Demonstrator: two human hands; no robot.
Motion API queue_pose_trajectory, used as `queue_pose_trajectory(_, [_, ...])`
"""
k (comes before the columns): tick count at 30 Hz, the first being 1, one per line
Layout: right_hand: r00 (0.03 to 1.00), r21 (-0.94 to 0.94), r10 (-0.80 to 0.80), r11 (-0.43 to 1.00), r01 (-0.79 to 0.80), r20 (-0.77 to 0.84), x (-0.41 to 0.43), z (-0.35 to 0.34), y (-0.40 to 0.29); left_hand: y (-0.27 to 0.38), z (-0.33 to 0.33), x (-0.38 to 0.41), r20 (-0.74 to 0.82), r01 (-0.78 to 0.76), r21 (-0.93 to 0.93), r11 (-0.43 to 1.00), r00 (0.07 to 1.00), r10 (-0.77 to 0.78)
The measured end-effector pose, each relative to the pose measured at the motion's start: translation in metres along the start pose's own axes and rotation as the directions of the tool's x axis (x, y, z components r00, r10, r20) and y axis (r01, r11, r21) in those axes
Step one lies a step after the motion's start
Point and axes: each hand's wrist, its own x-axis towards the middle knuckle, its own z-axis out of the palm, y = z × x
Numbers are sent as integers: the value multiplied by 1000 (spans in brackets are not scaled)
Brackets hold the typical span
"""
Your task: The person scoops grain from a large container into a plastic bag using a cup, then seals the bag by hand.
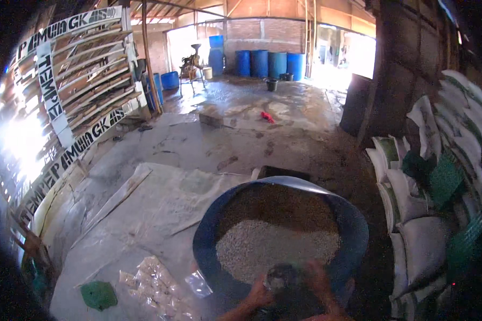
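Before me stands a wide blue plastic tub, holding pale grains or beans heaped at its near side. My left hand is closed at the side of a blurred, round-mouthed dark object above the near rim; whether this is a bag or a cup is unclear. On the other side of that object is my right hand, blurred, so its grip cannot be made out. A flat clear plastic bag lies against the tub's left side. Left of it, several filled clear plastic packets lie in a pile.
A pale sheet covers the floor on the left, with a green piece on it. Stacked woven sacks line the right side. A slatted rack stands left. Blue drums and a small machine are at the back.
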Motion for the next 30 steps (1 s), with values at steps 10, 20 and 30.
queue_pose_trajectory(10, [953,456,286,839,-298,97,-7,66,121,-142,17,12,271,-90,496,864,961,-56])
queue_pose_trajectory(20, [924,-379,220,921,-91,313,-1,55,70,-38,-124,-77,-320,200,-369,908,889,-326])
queue_pose_trajectory(30, [906,-566,83,803,186,415,38,69,102,-151,-412,-176,-873,835,468,288,487,8])
